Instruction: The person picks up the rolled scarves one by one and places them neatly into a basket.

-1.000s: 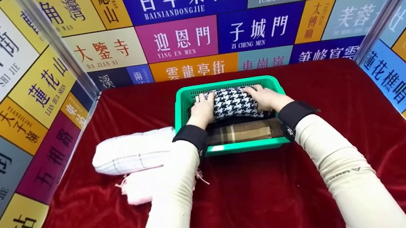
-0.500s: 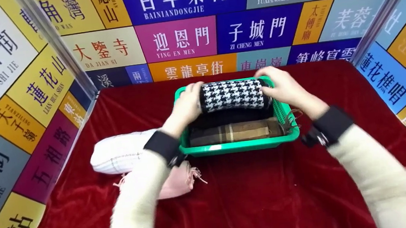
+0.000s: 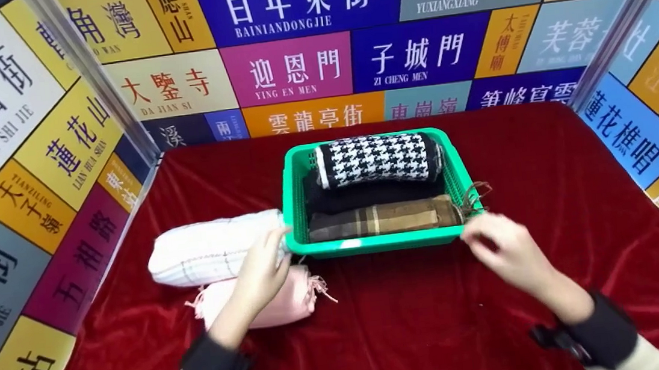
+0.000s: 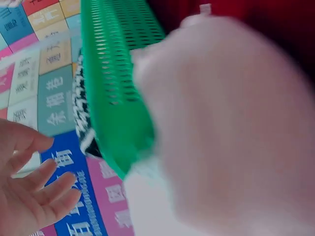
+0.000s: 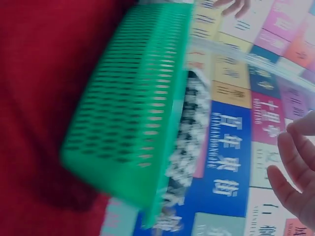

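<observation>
Over the pink fringed roll (image 3: 289, 297) and the right end of the white checked roll (image 3: 197, 252), my left hand (image 3: 262, 273) is empty, its fingers loosely bent in the left wrist view. My right hand (image 3: 505, 246) is beside the front right corner of the green basket (image 3: 371, 242), also holding nothing. Inside the basket, a black-and-white houndstooth roll (image 3: 378, 159) lies at the back, a brown plaid roll (image 3: 399, 217) at the front, and dark fabric (image 3: 376, 194) between them. Brown fringe (image 3: 476, 194) hangs over the basket's right side.
Dark red cloth (image 3: 415, 322) covers the table. Behind it stands a wall of coloured signs (image 3: 300, 67), with a clear upright post (image 3: 115, 91) at the left corner and another (image 3: 617, 30) at the right.
Both hands have left the houndstooth roll and moved back toward the wearer, out of the basket. The houndstooth roll now lies slightly further left, with its pattern fully uncovered.
</observation>
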`<move>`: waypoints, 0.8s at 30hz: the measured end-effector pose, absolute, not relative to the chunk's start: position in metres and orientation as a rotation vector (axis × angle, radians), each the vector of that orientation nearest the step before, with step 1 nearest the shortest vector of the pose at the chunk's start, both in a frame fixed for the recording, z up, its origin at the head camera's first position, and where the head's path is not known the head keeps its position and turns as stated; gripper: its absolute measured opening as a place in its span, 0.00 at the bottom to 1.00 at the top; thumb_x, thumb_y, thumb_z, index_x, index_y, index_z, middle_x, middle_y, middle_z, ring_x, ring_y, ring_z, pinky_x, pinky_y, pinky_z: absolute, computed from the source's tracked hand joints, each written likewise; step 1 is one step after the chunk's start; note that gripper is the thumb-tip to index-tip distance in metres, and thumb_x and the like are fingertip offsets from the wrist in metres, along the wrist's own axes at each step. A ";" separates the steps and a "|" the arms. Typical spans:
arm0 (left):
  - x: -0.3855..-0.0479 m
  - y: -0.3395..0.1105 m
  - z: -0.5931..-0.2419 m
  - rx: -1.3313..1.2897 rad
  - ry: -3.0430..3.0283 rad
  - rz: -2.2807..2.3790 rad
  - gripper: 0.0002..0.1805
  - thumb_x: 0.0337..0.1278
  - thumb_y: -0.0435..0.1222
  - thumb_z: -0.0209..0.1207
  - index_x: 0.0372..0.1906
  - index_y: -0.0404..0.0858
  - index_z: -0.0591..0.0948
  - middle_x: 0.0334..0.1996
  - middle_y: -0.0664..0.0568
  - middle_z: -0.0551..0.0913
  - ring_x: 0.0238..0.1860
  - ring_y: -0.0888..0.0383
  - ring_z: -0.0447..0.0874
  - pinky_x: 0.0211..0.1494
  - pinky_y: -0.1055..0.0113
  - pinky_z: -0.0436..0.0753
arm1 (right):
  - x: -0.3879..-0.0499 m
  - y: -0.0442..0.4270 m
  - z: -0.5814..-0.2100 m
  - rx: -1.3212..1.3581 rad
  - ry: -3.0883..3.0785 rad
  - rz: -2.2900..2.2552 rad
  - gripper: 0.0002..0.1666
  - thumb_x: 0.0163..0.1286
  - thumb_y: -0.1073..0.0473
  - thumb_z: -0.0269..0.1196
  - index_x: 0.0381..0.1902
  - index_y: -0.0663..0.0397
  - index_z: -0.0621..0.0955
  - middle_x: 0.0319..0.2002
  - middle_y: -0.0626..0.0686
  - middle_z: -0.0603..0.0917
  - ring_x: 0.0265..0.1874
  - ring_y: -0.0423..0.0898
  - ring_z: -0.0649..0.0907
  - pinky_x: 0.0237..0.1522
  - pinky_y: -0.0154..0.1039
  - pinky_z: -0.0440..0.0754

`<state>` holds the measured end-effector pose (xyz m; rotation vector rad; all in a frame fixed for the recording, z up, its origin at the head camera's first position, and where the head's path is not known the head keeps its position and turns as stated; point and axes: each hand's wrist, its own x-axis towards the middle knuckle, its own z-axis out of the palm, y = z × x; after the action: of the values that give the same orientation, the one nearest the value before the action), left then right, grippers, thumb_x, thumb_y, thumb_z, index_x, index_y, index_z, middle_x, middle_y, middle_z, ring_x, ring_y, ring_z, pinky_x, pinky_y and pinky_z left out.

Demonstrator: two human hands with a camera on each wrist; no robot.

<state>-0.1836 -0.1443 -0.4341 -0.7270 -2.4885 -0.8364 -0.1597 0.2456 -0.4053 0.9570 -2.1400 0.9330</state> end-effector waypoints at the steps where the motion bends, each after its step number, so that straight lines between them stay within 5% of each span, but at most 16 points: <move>1: -0.177 -0.153 -0.439 -0.727 -2.527 -0.825 0.26 0.42 0.23 0.60 0.53 0.31 0.73 0.47 0.41 0.77 0.49 0.45 0.76 0.54 0.54 0.73 | -0.157 0.251 -0.414 0.964 -2.158 0.898 0.03 0.57 0.68 0.60 0.27 0.57 0.80 0.29 0.50 0.81 0.33 0.44 0.78 0.41 0.29 0.70; 4: -0.160 -0.181 -0.455 -0.762 -2.661 -0.761 0.29 0.41 0.32 0.65 0.54 0.32 0.73 0.46 0.41 0.77 0.48 0.45 0.76 0.53 0.52 0.73 | -0.151 0.267 -0.438 0.991 -2.198 0.818 0.08 0.64 0.60 0.56 0.29 0.55 0.81 0.29 0.48 0.81 0.31 0.43 0.78 0.36 0.33 0.69; 6: -0.153 -0.198 -0.465 -0.800 -2.730 -0.694 0.35 0.35 0.37 0.69 0.56 0.32 0.72 0.48 0.40 0.76 0.49 0.43 0.75 0.54 0.50 0.71 | -0.148 0.277 -0.450 0.994 -2.226 0.762 0.04 0.58 0.66 0.59 0.30 0.54 0.81 0.28 0.47 0.81 0.29 0.42 0.78 0.34 0.33 0.70; 10: -0.151 -0.223 -0.479 -0.794 -2.855 -0.518 0.46 0.21 0.42 0.73 0.58 0.34 0.70 0.52 0.39 0.73 0.53 0.40 0.70 0.55 0.44 0.67 | -0.143 0.290 -0.461 0.958 -2.292 0.692 0.16 0.45 0.76 0.64 0.30 0.53 0.81 0.28 0.45 0.81 0.27 0.41 0.78 0.33 0.32 0.70; 18: -0.167 -0.230 -0.496 -0.673 -2.989 -0.277 0.49 0.10 0.42 0.74 0.57 0.42 0.71 0.44 0.43 0.75 0.45 0.42 0.73 0.41 0.45 0.72 | -0.142 0.293 -0.468 0.900 -2.360 0.724 0.13 0.49 0.75 0.62 0.30 0.54 0.81 0.29 0.46 0.81 0.28 0.40 0.78 0.33 0.29 0.71; 24: -0.173 -0.231 -0.504 -0.737 -2.995 -0.199 0.49 0.11 0.45 0.73 0.57 0.43 0.71 0.44 0.44 0.76 0.45 0.43 0.75 0.44 0.44 0.72 | -0.144 0.290 -0.473 0.909 -2.312 0.751 0.22 0.39 0.81 0.66 0.29 0.52 0.81 0.27 0.45 0.81 0.26 0.39 0.79 0.31 0.24 0.71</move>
<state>-0.1733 -0.2315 -0.5044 -0.7372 -2.9951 -0.1991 -0.1444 0.2896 -0.4727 0.9089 -2.3125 0.7512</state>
